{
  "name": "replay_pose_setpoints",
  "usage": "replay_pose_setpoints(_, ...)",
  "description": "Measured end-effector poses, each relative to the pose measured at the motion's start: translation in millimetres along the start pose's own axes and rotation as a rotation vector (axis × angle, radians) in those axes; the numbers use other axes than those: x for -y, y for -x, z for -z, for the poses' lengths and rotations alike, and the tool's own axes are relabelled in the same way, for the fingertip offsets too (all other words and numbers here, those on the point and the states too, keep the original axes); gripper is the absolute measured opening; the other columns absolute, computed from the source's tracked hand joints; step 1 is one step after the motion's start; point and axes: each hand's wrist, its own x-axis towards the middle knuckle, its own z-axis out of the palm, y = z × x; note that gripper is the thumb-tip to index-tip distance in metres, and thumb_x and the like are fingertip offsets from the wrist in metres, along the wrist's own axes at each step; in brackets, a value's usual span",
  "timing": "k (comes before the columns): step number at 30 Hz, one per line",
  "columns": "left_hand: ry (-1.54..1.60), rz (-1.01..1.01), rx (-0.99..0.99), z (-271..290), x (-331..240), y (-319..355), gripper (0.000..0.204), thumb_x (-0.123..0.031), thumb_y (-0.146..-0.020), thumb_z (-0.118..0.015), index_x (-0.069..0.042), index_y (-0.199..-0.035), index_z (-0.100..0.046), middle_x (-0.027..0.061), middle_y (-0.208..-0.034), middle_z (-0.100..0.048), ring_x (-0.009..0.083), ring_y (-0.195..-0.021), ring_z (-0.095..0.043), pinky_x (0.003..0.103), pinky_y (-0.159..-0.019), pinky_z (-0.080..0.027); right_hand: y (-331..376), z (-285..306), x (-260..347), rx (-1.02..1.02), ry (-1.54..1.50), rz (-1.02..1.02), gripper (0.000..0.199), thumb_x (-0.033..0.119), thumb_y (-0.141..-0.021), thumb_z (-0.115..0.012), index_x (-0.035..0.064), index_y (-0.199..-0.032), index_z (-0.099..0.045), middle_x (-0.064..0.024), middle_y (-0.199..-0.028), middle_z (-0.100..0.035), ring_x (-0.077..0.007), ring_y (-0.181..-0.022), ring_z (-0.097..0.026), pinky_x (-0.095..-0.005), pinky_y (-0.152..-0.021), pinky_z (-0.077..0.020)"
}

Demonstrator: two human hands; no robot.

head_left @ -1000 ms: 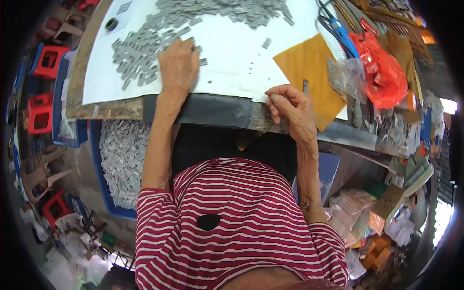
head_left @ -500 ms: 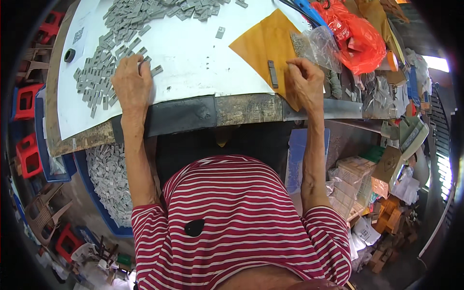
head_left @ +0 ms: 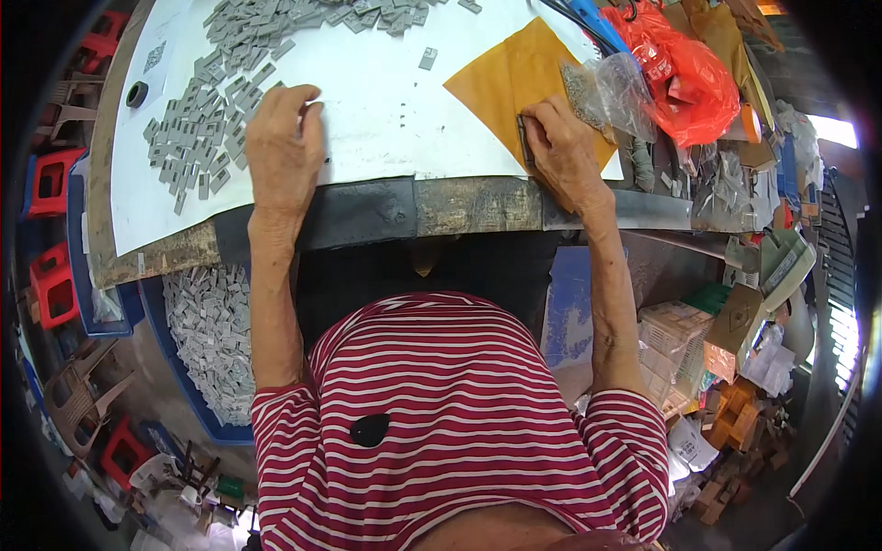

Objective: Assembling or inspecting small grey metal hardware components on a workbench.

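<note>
Left hand: the left hand [head_left: 283, 147] lies palm down on the white sheet [head_left: 386, 101], fingers loosely spread, fingertips touching the near edge of the grey pieces [head_left: 216, 110].
Right hand: the right hand [head_left: 562, 151] rests on the orange paper [head_left: 510, 78], right of the white sheet, fingers curled and pinching a small dark flat piece [head_left: 524, 138].
Clear bag: the clear bag [head_left: 611, 92] lies just right of the orange paper.
Blue bin: the blue bin [head_left: 197, 418], holding more grey pieces, sits below the tabletop [head_left: 441, 207].
</note>
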Motion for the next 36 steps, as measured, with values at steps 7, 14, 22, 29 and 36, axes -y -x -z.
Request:
replay_pose_setpoints(7,0.147,-0.071,0.035,-14.7,-15.6,-5.9,0.009,0.0,-0.073,-0.056,-0.001,-0.081,-0.059,0.0133,-0.078,-0.057,0.0298,-0.067,-0.056,0.037,-0.062,-0.043,-1.6,1.7,0.1,0.095,0.149,0.084,0.005,0.001,-0.078,-0.053,0.0012,-0.081,-0.049,-0.0156,-0.075,-0.049,-0.0343,-0.067,-0.053,-0.041,-0.055,-0.0415)
replay_pose_setpoints(14,0.153,-0.114,0.152,-39.1,-17.6,-27.6,0.012,0.0,-0.076,-0.054,0.001,-0.087,-0.059,0.0134,-0.082,-0.059,0.0233,-0.068,-0.059,0.03,-0.061,-0.047,-3.4,0.1,-2.3,0.115,0.174,0.118,0.007,0.001,-0.076,-0.053,0.0015,-0.08,-0.047,-0.0156,-0.074,-0.048,-0.0342,-0.065,-0.052,-0.0412,-0.053,-0.0414)
replay_pose_setpoints(22,0.06,-0.108,0.242,-88.7,-23.1,-53.0,0.019,-0.011,-0.075,-0.055,0.001,-0.089,-0.06,0.0186,-0.084,-0.058,0.0311,-0.078,-0.057,0.037,-0.071,-0.045,-1.1,-3.1,-2.8,0.107,0.197,0.126,0.008,0.001,-0.076,-0.052,0.0002,-0.079,-0.045,-0.0168,-0.074,-0.046,-0.0349,-0.063,-0.052,-0.0417,-0.055,-0.0424)
replay_pose_setpoints(29,0.044,-0.128,0.208,-104.5,-15.9,-54.6,0.02,-0.01,-0.069,-0.055,0.0,-0.086,-0.059,0.0166,-0.081,-0.056,0.0303,-0.075,-0.054,0.039,-0.071,-0.044,-1.2,0.3,-8.4,-0.053,-0.04,0.033,0.005,0.004,-0.08,-0.053,0.0004,-0.08,-0.05,-0.0143,-0.071,-0.053,-0.0286,-0.063,-0.057,-0.0342,-0.055,-0.0442)
replay_pose_setpoints(36,0.084,-0.113,0.237,-105.0,-24.9,-56.0,0.018,-0.005,-0.071,-0.056,-0.001,-0.089,-0.056,0.0127,-0.066,-0.058,0.0282,-0.064,-0.057,0.037,-0.061,-0.045,-2.1,7.3,-19.6,0.134,-0.843,-0.673,0.012,0.009,-0.081,-0.054,-0.0008,-0.075,-0.055,-0.0059,-0.062,-0.056,-0.011,-0.05,-0.049,-0.0231,-0.047,-0.0393)
